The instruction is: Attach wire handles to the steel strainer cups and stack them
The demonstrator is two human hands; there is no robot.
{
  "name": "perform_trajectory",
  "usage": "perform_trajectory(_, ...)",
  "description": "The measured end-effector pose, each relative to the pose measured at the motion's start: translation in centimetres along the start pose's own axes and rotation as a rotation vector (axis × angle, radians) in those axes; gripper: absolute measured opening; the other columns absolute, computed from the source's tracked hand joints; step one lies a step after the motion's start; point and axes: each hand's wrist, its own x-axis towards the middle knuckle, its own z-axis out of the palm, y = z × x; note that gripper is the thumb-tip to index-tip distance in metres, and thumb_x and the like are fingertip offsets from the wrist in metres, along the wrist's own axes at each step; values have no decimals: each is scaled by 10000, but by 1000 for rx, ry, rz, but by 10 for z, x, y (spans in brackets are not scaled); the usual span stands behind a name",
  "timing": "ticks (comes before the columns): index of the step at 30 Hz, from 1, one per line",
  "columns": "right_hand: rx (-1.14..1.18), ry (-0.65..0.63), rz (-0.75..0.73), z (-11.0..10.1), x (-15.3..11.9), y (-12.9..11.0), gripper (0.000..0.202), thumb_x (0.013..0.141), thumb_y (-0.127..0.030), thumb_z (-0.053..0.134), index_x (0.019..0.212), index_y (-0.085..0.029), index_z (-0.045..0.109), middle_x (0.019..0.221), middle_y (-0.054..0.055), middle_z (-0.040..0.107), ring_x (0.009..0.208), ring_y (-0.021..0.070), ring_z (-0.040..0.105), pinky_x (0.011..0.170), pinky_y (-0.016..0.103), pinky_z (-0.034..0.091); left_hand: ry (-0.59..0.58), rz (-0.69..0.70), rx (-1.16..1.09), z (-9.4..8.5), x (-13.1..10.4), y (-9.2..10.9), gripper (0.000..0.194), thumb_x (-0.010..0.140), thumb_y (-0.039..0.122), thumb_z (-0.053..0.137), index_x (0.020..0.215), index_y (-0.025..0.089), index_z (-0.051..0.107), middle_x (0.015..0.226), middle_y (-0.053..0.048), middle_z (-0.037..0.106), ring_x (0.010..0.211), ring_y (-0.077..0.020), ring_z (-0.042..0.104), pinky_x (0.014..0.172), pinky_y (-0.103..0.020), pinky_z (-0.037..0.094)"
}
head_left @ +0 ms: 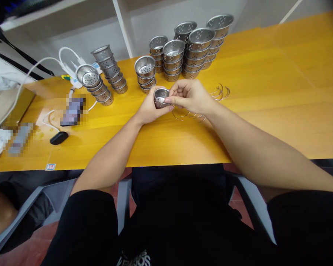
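A small perforated metal cup (158,96) is gripped in my left hand (150,109), its fingers wrapped round the side and its mouth facing up. My right hand (190,96) is closed in a pinch at the cup's right rim. Whatever lies between those fingertips is too small to make out. Thin curved metal wires (197,116) lie on the table beneath and beside my right hand, and more curved wires (223,92) lie just beyond its wrist. Just behind the held cup stands a short stack of similar perforated cups (145,72).
Taller stacks of perforated cups (199,48) stand at the back, with two leaning stacks (100,90) at the left. A phone (73,112), white cables (48,123) and a black oval object (59,137) lie left on the yellow table (280,92). Another person's leg (0,214) shows lower left.
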Motion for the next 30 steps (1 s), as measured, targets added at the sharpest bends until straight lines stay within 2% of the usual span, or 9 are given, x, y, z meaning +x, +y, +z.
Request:
perform_trajectory(13,2,22,55,3,1,-1,801,660,-941,1235,869,-315,779,656,-22,680,522,177,515,424,368,377,-22,-28,-32,0,3,-1,989,996,901,1041,1622,271,606,1483,-122,744,1337,-342,818,1268,-601,693)
perform_trajectory(21,13,6,73,0,1,-2,754,685,-835,1283,877,-285,804,691,7,715,526,163,534,422,368,416,14,-77,19,0,3,12,928,1012,841,1069,1596,254,649,1427,-114,786,1278,-325,845,1229,-591,732)
perform_trajectory(23,1,-5,67,-1,0,-1,743,702,-847,1271,880,-287,814,723,19,736,557,175,552,450,375,463,10,-78,23,0,2,11,962,997,877,1062,1599,253,646,1432,-121,781,1294,-339,843,1245,-619,732)
perform_trajectory(25,-17,17,40,0,-2,0,744,714,-866,1257,929,-296,828,795,30,763,635,206,622,522,395,567,12,-73,11,1,2,10,1013,979,930,1045,1609,253,631,1454,-129,769,1342,-354,837,1282,-643,721)
perform_trajectory(28,-101,128,-32,0,-5,3,808,734,-931,1213,1135,-328,855,1026,56,829,822,271,754,704,454,724,51,-99,-19,3,4,12,1042,995,960,1011,1651,268,592,1488,-134,759,1421,-363,827,1332,-659,700)
perform_trajectory(30,-212,204,-78,0,-7,4,825,801,-997,1133,1226,-347,855,1201,88,854,952,319,808,831,505,774,77,-137,-33,4,5,13,1040,1015,963,990,1686,292,565,1524,-138,751,1452,-360,822,1344,-656,695)
